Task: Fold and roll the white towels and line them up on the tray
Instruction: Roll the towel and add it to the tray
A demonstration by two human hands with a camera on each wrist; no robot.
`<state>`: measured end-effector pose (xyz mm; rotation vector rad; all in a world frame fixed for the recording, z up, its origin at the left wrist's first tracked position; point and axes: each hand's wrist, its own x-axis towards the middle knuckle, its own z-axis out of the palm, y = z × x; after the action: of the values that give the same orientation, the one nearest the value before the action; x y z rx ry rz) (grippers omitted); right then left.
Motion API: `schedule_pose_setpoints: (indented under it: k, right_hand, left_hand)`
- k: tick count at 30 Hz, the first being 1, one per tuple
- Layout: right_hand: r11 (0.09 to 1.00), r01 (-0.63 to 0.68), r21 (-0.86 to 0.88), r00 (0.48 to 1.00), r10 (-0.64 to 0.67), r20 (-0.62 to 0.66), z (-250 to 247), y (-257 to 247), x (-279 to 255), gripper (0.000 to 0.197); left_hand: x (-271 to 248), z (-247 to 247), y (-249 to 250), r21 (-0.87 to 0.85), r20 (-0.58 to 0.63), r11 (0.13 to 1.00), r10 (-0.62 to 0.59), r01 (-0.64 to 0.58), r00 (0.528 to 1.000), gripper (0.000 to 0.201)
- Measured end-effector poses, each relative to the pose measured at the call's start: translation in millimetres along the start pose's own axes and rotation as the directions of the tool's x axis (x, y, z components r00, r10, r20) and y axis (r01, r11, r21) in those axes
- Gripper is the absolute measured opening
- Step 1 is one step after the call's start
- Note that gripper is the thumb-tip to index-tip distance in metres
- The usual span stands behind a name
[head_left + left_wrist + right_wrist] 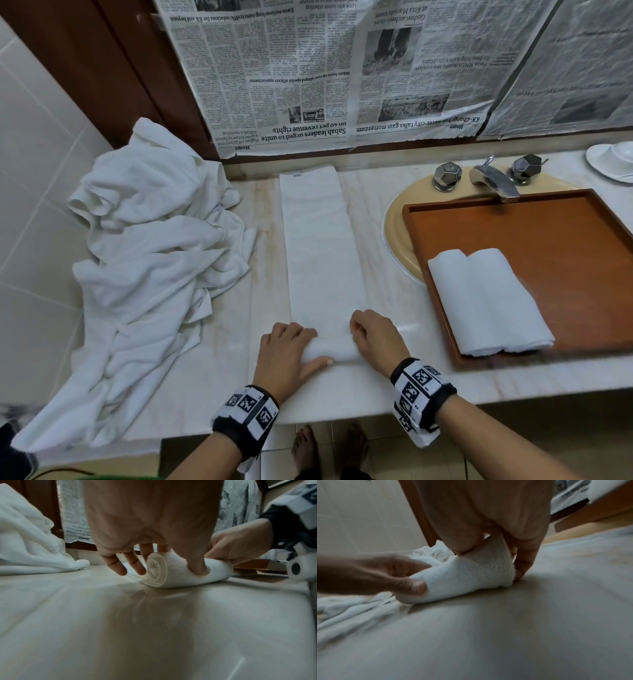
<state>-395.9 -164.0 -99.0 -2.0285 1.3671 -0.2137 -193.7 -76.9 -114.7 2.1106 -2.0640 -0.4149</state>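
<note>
At lower centre, the rolled end of the folded towel (322, 246) is grasped by the left hand (284, 356) and the right hand (376, 342) on the bench (394, 387).

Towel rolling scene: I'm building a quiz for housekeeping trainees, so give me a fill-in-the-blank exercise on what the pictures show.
1. The wooden tray holds ____ rolled towels.
2. The tray rests over the ____.
3. Both hands, left hand and right hand, grip the rolled near end of the long folded towel on the ____.
4. The unfolded towel pile lies to the person's ____.

Missing words: two; sink; counter; left
</note>
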Motion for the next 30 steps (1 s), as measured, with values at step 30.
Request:
schedule_pose_setpoints:
  k: [30]
  right_hand:
    - [0.975, 0.166, -0.148, 0.977, -0.142, 0.162, -13.4, 11.7, -6.4, 0.032]
  left_hand:
    - [0.7, 2.2, 9.4, -0.369, 0.067, 0.917, -0.138, 0.153, 0.988, 0.084]
